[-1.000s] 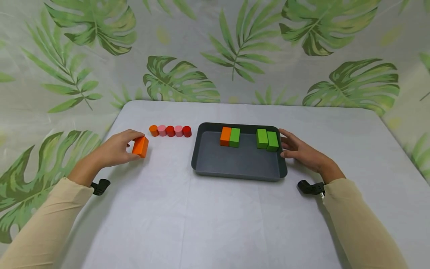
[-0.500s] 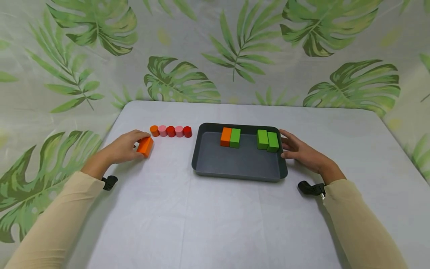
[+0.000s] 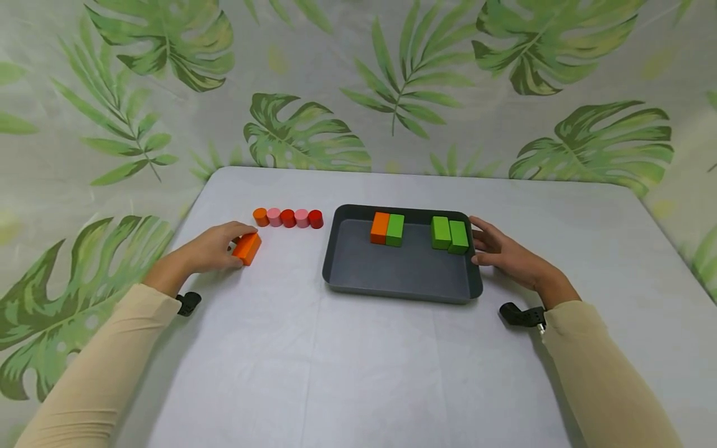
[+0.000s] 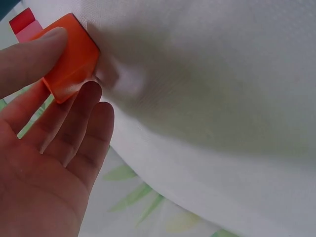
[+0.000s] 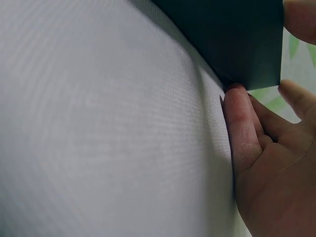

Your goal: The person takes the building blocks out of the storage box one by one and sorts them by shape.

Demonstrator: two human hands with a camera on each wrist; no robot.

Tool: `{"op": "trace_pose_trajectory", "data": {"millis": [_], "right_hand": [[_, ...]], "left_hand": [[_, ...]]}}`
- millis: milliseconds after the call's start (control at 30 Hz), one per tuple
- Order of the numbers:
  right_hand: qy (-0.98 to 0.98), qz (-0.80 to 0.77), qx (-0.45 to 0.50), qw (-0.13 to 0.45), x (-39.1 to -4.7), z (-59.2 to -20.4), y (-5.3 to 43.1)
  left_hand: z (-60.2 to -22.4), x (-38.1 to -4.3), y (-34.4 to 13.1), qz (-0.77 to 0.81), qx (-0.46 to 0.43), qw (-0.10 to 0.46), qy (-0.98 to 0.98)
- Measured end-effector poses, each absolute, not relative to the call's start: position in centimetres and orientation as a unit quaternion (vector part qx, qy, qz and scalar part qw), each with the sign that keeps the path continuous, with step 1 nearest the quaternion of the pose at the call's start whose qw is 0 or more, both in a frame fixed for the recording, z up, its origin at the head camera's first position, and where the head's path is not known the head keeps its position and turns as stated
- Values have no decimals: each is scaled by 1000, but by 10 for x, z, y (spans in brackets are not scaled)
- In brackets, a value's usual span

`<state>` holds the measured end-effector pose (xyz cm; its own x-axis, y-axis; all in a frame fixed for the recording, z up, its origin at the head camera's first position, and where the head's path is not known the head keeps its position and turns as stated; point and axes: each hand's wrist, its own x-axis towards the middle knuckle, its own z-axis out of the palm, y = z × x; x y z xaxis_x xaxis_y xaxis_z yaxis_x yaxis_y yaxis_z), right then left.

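Note:
My left hand (image 3: 215, 247) pinches an orange rectangular block (image 3: 248, 249) between thumb and fingers, left of the tray. In the left wrist view the thumb presses one face of the orange block (image 4: 74, 57), close over the white cloth. My right hand (image 3: 512, 258) rests against the right end of the dark grey tray (image 3: 392, 274). Its fingertips touch the outer wall of the tray (image 5: 237, 44) in the right wrist view. Inside the tray, an orange block (image 3: 379, 228) stands beside a green block (image 3: 394, 230). Two more green blocks (image 3: 449, 234) sit at the back right corner.
A row of several short cylinders (image 3: 288, 218), orange, pink and red, lies just behind the left hand's block. White cloth (image 3: 370, 367) covers the table. Behind its far edge hangs a leaf-patterned curtain (image 3: 392, 93).
The left hand has moved a little to the right and lower with the orange block, which has tilted. The right hand has stayed at the tray's end.

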<state>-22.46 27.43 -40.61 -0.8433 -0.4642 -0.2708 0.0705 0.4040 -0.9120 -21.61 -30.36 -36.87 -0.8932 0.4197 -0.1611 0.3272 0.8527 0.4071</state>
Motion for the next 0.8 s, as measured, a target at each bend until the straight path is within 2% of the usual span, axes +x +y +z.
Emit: {"op": "trace_pose_trajectory", "data": {"millis": [600, 800], "right_hand": [[800, -531, -127, 250, -226, -407, 274], [798, -534, -127, 249, -226, -407, 274]], "left_hand": [[-372, -214, -305, 195, 207, 113, 952], [-365, -216, -286, 214, 215, 105, 947]]}}
